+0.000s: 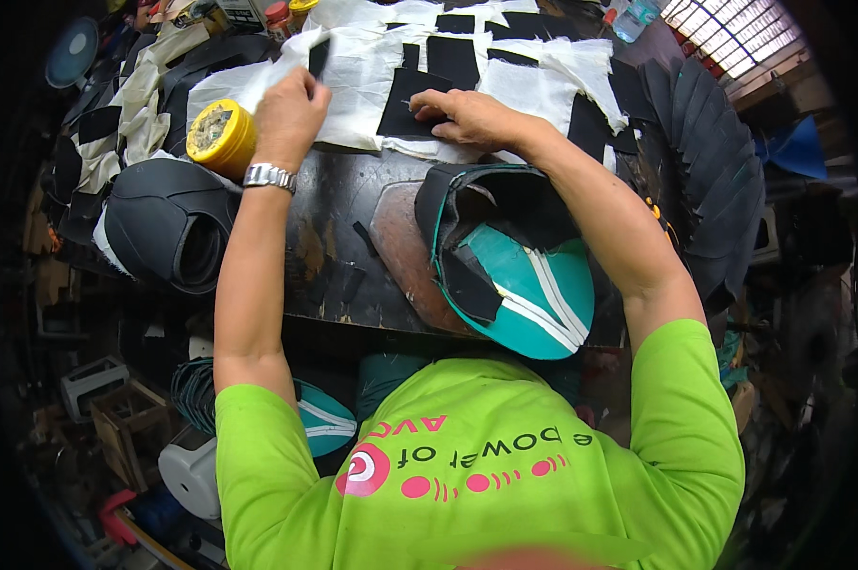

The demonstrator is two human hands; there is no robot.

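Observation:
My left hand (294,109), a watch on its wrist, is closed with the fingertips pinched at the lower end of a small black fabric piece (320,59). White cloth (358,81) lies under and beyond it. My right hand (471,119) hovers over or rests on a larger black fabric piece (408,103), fingers bent but apart; nothing shows between them. Below my right forearm, a teal and black cap-like sewn piece (528,285) with white stripes sits at the table's near edge, partly over a worn brown slab (400,242).
A yellow tub (222,138) with crusted contents stands near my left wrist. Left of that arm lie rounded black sewn pieces (163,218). Stacked black pieces (704,171) fan along the table's right side. A clear bottle (635,19) is at the far right.

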